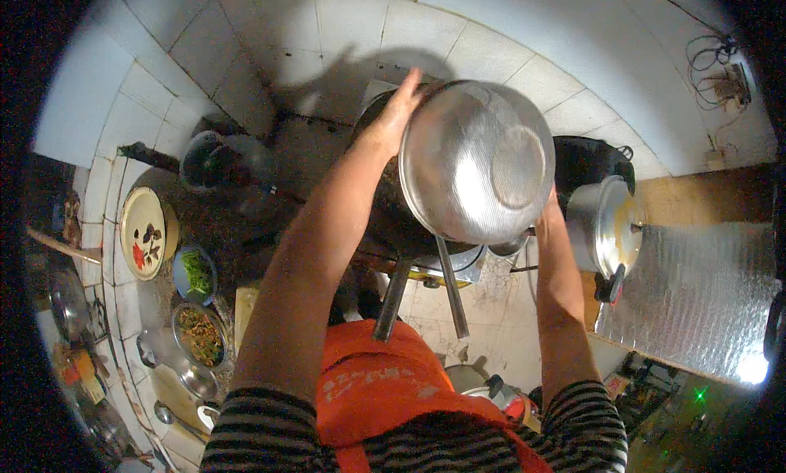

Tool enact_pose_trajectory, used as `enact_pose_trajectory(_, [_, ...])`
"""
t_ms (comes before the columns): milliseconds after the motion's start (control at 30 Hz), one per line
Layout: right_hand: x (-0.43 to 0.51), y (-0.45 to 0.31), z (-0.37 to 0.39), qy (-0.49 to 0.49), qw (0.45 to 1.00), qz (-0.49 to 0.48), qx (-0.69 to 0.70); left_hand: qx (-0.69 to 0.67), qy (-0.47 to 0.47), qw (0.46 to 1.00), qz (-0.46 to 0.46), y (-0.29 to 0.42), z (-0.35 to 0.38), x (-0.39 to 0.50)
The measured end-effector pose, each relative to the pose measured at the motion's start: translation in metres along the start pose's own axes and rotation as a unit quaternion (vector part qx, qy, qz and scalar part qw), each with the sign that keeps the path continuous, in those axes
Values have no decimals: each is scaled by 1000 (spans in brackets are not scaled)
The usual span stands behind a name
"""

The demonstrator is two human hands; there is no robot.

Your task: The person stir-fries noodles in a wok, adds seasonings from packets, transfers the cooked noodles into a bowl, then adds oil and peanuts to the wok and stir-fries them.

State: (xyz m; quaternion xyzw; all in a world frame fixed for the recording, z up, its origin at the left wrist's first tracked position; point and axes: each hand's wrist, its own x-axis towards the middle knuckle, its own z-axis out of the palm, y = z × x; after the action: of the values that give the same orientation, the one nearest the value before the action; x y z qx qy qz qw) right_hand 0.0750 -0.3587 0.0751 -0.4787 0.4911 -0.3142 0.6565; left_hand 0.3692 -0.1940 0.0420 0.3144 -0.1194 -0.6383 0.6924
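A large stainless steel bowl [454, 160] is tipped on its side over a dark wok [384, 209], its base facing me. My left hand [398, 118] presses against the bowl's left side near the rim, fingers pointing up. On the opposite side my right hand [551, 198] supports the bowl, mostly hidden behind it. The bowl's inside is out of sight, and it covers much of the wok. A dark handle [393, 298] and a metal handle [453, 289] stick out towards me from below the bowl. Under the wok is a gas stove [448, 271].
To the left stand an enamel basin [136, 227], a dish of chopped greens [195, 275] and a bowl of mixed food [199, 336]. A lidded aluminium pot [605, 227] and a black pot [586, 160] are at right. A tiled wall [350, 25] rises behind the stove.
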Motion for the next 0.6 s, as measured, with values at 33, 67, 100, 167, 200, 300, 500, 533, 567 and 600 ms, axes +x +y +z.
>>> enact_pose_trajectory(33, [1,9,3,3,1000,1,2,-2,-63,998,-29,1,7,-3])
enact_pose_trajectory(67, [2,14,-1,0,1000,-2,5,31,-85,996,-11,5,8,-13])
enact_pose_trajectory(100, [5,19,-4,-3,1000,-5,12,20,-32,999,27,11,11,-20])
enact_pose_trajectory(167, [10,25,-13,2,1000,-9,16,-9,54,997,63,17,17,-36])
enact_pose_trajectory(200, [11,29,-15,3,1000,-11,15,6,90,992,94,15,22,-42])
enact_pose_trajectory(300, [2,16,-13,7,1000,-20,8,43,39,998,33,3,40,-48])
enact_pose_trajectory(500, [-99,-55,25,23,983,-179,-24,223,168,955,99,9,15,-154])
enact_pose_trajectory(533, [-122,-65,27,50,985,-164,21,224,180,955,73,10,6,-185])
enact_pose_trajectory(567, [-141,-68,36,67,979,-190,39,195,175,960,98,-1,-2,-220])
enact_pose_trajectory(600, [-167,-63,40,74,950,-298,-54,168,142,973,68,-11,-9,-256])
